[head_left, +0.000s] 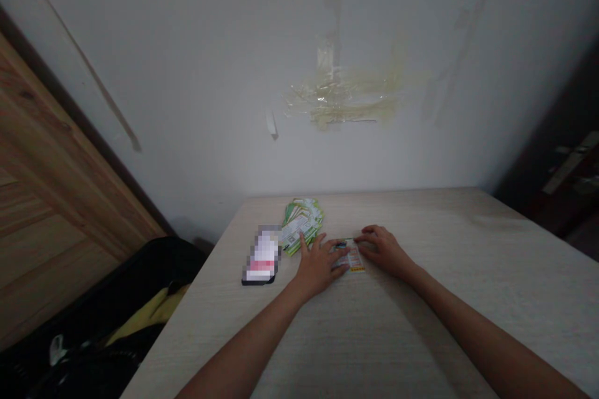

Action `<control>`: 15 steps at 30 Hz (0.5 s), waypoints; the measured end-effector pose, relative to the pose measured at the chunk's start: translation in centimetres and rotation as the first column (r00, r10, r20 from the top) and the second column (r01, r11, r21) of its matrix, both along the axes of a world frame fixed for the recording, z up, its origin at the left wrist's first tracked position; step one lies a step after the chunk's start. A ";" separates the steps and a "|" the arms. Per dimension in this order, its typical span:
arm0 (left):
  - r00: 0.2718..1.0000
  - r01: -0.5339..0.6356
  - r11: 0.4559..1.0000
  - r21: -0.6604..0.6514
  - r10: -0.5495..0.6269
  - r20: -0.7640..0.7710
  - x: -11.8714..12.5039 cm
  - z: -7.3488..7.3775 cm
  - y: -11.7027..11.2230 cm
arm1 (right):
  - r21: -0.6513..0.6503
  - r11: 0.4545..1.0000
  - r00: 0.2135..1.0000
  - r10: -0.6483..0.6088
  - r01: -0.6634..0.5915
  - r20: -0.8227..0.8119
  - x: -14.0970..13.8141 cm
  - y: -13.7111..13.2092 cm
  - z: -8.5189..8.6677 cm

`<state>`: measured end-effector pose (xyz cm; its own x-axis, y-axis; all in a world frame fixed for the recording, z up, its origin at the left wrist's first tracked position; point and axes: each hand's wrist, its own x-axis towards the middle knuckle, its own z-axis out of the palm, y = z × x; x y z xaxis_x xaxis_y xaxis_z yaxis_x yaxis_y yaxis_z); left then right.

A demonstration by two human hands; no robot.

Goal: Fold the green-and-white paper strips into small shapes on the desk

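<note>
A small printed card (354, 257) with a yellow strip along its near edge lies flat on the table. My left hand (319, 264) is spread over the card's left side, fingers apart, its fingertips resting on it. From the right, my right hand (384, 251) touches the card's far right corner, with the fingers loosely bent and apart. Left of the card, a fanned pile of green and white cards (302, 224) reaches close to my left fingertips. Beside that pile lies a phone (262, 259), its screen blurred out.
The pale wooden table (449, 224) stands against a grey wall (201, 75) with old tape (350, 100) on it. At the left are a wooden panel (56, 187) and a black bag or bin (116, 287) with yellow cloth (150, 312).
</note>
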<state>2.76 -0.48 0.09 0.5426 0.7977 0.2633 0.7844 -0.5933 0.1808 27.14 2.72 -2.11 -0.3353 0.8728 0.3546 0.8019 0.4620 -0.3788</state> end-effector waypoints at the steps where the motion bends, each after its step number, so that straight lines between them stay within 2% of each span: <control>1: 1.000 0.001 1.000 -0.001 -0.001 0.001 0.0 0.0 0.0 | 0.002 1.000 1.000 -0.006 0.006 -0.002 0.0 0.1 0.0; 15: 0.999 -0.020 1.000 0.018 0.020 -0.029 0.1 0.2 -0.2 | -0.053 0.998 0.999 0.027 -0.029 -0.029 0.4 0.4 -0.3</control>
<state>2.87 -0.66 0.28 0.5341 0.8040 0.2614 0.8010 -0.5801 0.1476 27.58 3.09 -2.42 -0.3505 0.8810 0.3178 0.7774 0.4629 -0.4258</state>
